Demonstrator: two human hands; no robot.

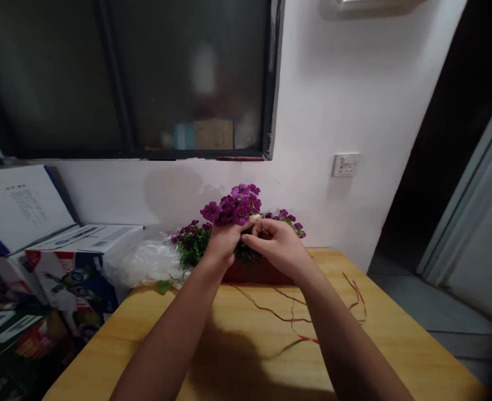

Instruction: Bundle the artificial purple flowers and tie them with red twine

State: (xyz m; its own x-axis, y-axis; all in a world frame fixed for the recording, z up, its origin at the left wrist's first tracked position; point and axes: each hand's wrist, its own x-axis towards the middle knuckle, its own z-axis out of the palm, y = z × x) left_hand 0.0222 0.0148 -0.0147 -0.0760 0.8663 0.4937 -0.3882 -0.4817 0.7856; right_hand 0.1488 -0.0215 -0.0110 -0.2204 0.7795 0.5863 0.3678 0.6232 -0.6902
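Note:
A bunch of purple flowers (233,205) rises above my left hand (224,240), whose fingers are wrapped round its stems. Close against it on the right, my right hand (277,245) is closed in a pinch; what lies between those fingertips is too small to make out. Behind both hands stands a reddish-brown planter (246,273), partly hidden by them. Green foliage (192,245) and smaller purple blossoms (285,216) show on either side of it.
Thin red ribbon strands (291,319) lie across the wooden table (246,351). A crumpled clear plastic bag (146,259) sits at the table's left end, beside printed cardboard boxes (79,267). The wall with a socket (345,165) and a dark window (146,78) rises behind.

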